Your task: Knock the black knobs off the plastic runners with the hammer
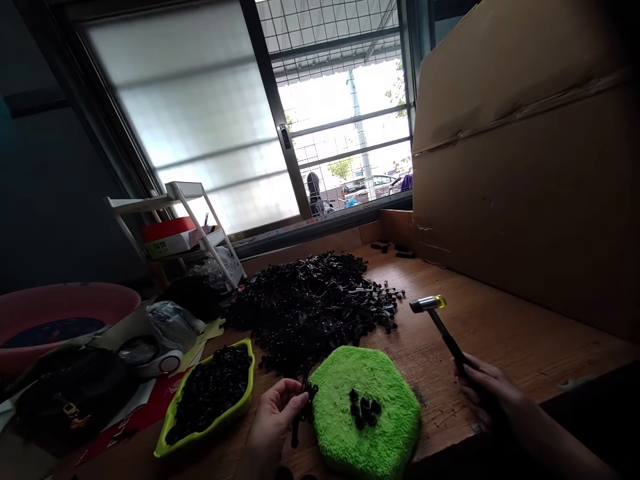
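Observation:
My left hand (273, 420) pinches a small black part (303, 410) with knobbed ends, at the left edge of a green fuzzy pad (365, 447). Several small round black pieces (365, 410) lie in the middle of that pad. Over the wooden table, to the right of the pad, my right hand (483, 393) is wrapped around the dark handle of a small mallet (445, 333). The mallet's head is raised, with one black face and one clear yellow face. What the black parts are is too small to tell.
A big heap of black parts (310, 307) covers the middle of the table (475, 313). Left of it stands a yellow-green tray (250, 380) filled with small black pieces. A large cardboard box (520, 187) rises at the right. A white rack (186, 193) and black bag (75, 393) are left.

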The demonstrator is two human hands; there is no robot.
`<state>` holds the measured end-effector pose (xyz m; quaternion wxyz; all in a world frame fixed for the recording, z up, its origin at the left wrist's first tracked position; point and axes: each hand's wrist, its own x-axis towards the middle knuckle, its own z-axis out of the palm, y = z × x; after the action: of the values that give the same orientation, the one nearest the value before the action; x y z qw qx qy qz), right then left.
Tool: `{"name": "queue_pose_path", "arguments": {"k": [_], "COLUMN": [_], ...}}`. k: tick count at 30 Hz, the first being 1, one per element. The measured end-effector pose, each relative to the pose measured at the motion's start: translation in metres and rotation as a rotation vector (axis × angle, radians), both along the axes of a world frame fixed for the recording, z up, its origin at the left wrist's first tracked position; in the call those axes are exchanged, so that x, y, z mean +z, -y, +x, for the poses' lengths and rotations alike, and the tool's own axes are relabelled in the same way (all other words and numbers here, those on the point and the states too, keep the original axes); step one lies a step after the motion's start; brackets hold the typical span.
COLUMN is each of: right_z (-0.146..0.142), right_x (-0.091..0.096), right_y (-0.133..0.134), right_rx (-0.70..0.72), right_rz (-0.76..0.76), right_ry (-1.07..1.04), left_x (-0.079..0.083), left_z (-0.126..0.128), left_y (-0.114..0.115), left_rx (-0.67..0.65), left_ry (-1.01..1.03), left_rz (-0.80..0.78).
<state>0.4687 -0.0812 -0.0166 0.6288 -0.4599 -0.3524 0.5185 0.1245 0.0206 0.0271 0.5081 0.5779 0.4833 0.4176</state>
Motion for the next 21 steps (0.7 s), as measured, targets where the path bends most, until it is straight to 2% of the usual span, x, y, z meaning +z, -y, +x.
{"name": "queue_pose_path", "arguments": {"k": [5,9,17,21], "right_z": [-0.002,-0.003,-0.002,-0.002], "right_x": [0.003,0.002,0.003,0.004], "right_y": [0.001,0.0,0.002,0.001], "right_rx": [-0.015,-0.019,0.002,0.02], "right_rz": [0.007,0.005,-0.003,0.019], "right_ry": [-0.042,-0.048,-0.041,-0.023], "left_x": [0.017,0.02,0.014,0.011], "left_z": [0.028,0.049,0.056,0.06], "left_y": [0.001,-0.008,-0.017,-0.017], "left_rx": [-0.135,-0.156,-0.209,-0.183], "left_ry": [0.143,0.137,0.024,-0.027], "left_rz": [-0.188,-0.271,-0.227,-0.234]}}
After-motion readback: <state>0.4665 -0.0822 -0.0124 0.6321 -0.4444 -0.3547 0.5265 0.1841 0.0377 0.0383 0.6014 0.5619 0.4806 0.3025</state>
